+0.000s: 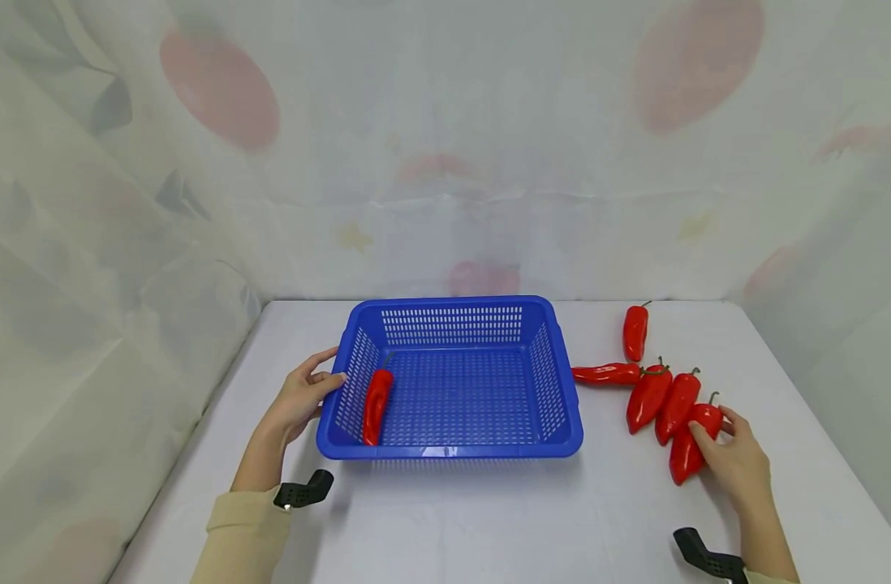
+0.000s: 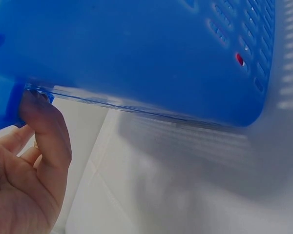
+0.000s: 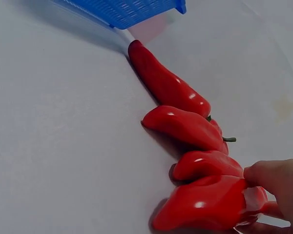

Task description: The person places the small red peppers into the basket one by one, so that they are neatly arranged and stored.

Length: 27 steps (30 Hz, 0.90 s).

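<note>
My left hand grips the left rim of a blue plastic basket, thumb over the edge. In the left wrist view the basket's smooth outer wall fills the top, with the fingers at its rim. A single red pepper lies inside the basket along its left side. To the right, my right hand pinches the stem end of the nearest red pepper, thumb on one side and fingers on the other. That pepper lies against its neighbour in the right wrist view.
Beside the held pepper lie two more red peppers, side by side. A long red pepper points at the basket's right side, and another pepper lies at the back. Patterned white sheeting hangs behind the white table.
</note>
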Each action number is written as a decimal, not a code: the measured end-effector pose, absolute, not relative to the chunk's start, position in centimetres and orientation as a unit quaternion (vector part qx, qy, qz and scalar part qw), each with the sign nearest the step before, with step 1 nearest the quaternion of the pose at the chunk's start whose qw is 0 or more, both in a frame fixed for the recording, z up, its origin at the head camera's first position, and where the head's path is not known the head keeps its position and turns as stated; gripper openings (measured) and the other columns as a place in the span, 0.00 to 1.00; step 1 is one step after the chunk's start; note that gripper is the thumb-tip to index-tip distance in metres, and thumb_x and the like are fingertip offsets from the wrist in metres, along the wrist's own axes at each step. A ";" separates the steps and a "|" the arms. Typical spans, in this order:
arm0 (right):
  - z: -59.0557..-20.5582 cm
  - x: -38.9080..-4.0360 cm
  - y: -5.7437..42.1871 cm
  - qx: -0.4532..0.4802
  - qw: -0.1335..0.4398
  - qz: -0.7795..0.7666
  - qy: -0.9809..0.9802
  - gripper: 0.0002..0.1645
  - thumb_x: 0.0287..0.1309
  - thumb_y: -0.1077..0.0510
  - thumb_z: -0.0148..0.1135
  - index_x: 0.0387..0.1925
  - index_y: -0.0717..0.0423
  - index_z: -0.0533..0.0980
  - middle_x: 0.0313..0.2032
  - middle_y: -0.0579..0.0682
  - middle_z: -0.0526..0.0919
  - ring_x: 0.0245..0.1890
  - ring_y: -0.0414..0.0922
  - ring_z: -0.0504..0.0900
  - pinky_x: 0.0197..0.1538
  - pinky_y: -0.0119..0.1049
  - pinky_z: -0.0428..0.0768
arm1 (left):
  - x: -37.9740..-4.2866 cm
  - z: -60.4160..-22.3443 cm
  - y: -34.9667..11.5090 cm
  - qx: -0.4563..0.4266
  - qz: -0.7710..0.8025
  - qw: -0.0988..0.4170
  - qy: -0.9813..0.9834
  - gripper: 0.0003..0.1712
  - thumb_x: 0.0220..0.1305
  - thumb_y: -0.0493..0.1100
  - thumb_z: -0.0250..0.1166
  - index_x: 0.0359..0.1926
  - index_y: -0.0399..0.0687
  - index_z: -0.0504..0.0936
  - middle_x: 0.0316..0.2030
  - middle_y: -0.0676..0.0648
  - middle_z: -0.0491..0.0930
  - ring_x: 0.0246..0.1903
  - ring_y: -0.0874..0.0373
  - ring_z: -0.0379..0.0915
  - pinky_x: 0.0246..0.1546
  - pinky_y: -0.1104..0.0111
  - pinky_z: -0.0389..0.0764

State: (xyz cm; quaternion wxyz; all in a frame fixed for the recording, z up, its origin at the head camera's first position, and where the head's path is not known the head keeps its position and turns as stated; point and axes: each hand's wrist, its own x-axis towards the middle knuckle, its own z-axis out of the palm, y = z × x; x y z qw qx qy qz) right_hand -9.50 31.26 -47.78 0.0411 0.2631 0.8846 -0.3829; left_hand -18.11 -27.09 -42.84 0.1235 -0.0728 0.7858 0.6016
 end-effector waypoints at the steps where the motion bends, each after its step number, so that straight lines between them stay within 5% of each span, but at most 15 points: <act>1: -47.6 -9.5 31.3 0.267 0.041 -0.382 0.884 0.48 0.61 0.42 0.48 0.69 0.65 0.41 0.61 0.74 0.55 0.56 0.70 0.59 0.39 0.53 0.80 | -18.1 -42.9 -27.1 -0.073 0.602 0.124 0.786 0.38 0.62 0.47 0.60 0.70 0.56 0.53 0.37 0.41 0.76 0.33 0.52 0.80 0.37 0.57 0.82; 8: -47.5 -9.5 31.8 0.273 0.027 -0.391 0.879 0.48 0.61 0.42 0.49 0.70 0.63 0.40 0.61 0.74 0.55 0.55 0.70 0.60 0.37 0.53 0.81 | -18.0 -42.9 -27.1 -0.072 0.598 0.121 0.789 0.38 0.62 0.47 0.60 0.70 0.56 0.53 0.38 0.41 0.76 0.33 0.52 0.80 0.37 0.57 0.82; 14: -48.1 -9.4 32.2 0.265 0.012 -0.399 0.878 0.49 0.60 0.40 0.49 0.70 0.62 0.41 0.61 0.74 0.55 0.54 0.70 0.61 0.22 0.39 0.80 | -18.1 -43.0 -27.1 -0.070 0.603 0.120 0.786 0.37 0.62 0.48 0.60 0.69 0.57 0.54 0.37 0.42 0.76 0.33 0.52 0.80 0.36 0.57 0.82; 21: -52.0 -10.5 34.5 0.238 -0.016 -0.394 0.887 0.51 0.58 0.35 0.48 0.71 0.55 0.39 0.63 0.73 0.55 0.52 0.68 0.66 0.30 0.48 0.82 | -18.2 -43.0 -27.1 -0.070 0.599 0.119 0.788 0.38 0.62 0.48 0.60 0.69 0.57 0.54 0.38 0.41 0.76 0.33 0.52 0.80 0.36 0.57 0.82; 27: -53.4 -11.6 35.6 0.217 -0.034 -0.394 0.892 0.52 0.56 0.33 0.50 0.72 0.51 0.40 0.63 0.72 0.56 0.46 0.63 0.73 0.26 0.43 0.82 | -18.1 -42.9 -27.1 -0.073 0.595 0.119 0.791 0.38 0.62 0.48 0.60 0.70 0.57 0.53 0.40 0.39 0.76 0.34 0.51 0.80 0.36 0.57 0.82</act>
